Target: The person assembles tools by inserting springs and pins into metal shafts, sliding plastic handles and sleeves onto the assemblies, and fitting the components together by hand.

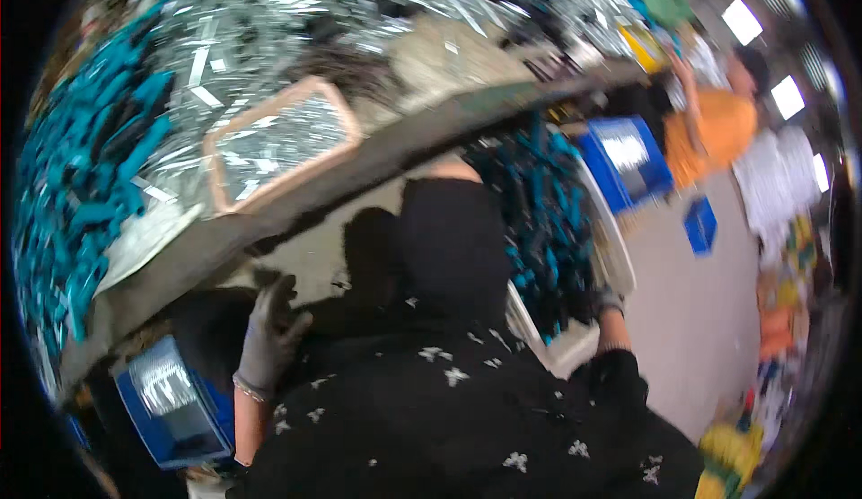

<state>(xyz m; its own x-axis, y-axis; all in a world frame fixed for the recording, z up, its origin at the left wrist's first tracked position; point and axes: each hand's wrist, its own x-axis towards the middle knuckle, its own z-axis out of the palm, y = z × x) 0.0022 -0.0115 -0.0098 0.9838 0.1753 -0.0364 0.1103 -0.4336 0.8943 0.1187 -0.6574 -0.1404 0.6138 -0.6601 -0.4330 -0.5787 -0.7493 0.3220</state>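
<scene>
My left hand (pixel 271 333), in a grey glove, is raised beside the bench edge with its fingers apart and nothing in it. In a dark glove, my right hand (pixel 608 302) is closed over the near rim of a white tub (pixel 618 246); its fingertips are blurred. Teal and black slender pieces (pixel 548 221) fill the tub, which stands on the floor to the right of my black-clothed legs. On the bench, nearest my left hand, lies a pink-framed tray (pixel 292 194) holding small shiny pieces.
The bench (pixel 395 160) carries a heap of shiny strips (pixel 269 14) and a teal pile (pixel 81 203) at left. Blue bins stand at lower left (pixel 171 400) and right (pixel 651 189). A person in orange (pixel 718 126) is at the far right, near a small blue box (pixel 700 225).
</scene>
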